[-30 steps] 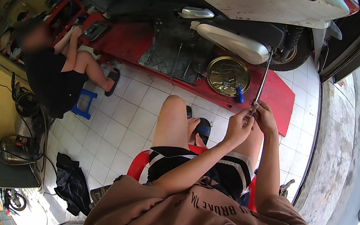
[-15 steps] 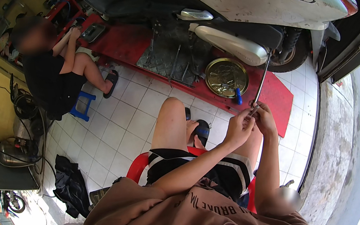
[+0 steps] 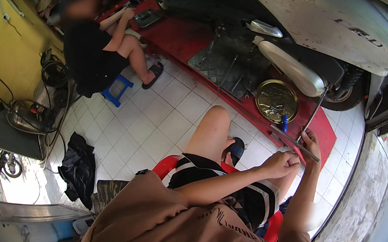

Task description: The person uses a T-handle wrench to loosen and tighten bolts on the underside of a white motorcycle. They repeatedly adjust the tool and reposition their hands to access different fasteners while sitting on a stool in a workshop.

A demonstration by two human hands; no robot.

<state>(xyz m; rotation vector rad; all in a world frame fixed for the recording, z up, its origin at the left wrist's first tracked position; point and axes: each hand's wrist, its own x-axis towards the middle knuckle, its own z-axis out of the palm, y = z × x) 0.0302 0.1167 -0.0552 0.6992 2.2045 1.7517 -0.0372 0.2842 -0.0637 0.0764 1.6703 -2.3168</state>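
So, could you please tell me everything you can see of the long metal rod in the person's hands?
The metal rod is thin, straight and grey, metal by its look. It lies slanted across both hands: the right hand grips it near its lower end, the left hand pinches beside it. A second thin bar runs up toward the scooter; whether the two join cannot be told.

A white tiled floor (image 3: 153,122) carried nearly everything. At its twelve o'clock side a red ramp platform (image 3: 185,35) ran diagonally toward four o'clock, with a grey checker plate (image 3: 218,65) laid on it and a silver scooter (image 3: 319,13) standing over it. A round brass-coloured tin (image 3: 276,100) lay on the red surface near three o'clock. A small blue stool (image 3: 117,89) stood around eleven o'clock, and a crumpled black cloth (image 3: 78,168) lay at nine o'clock.
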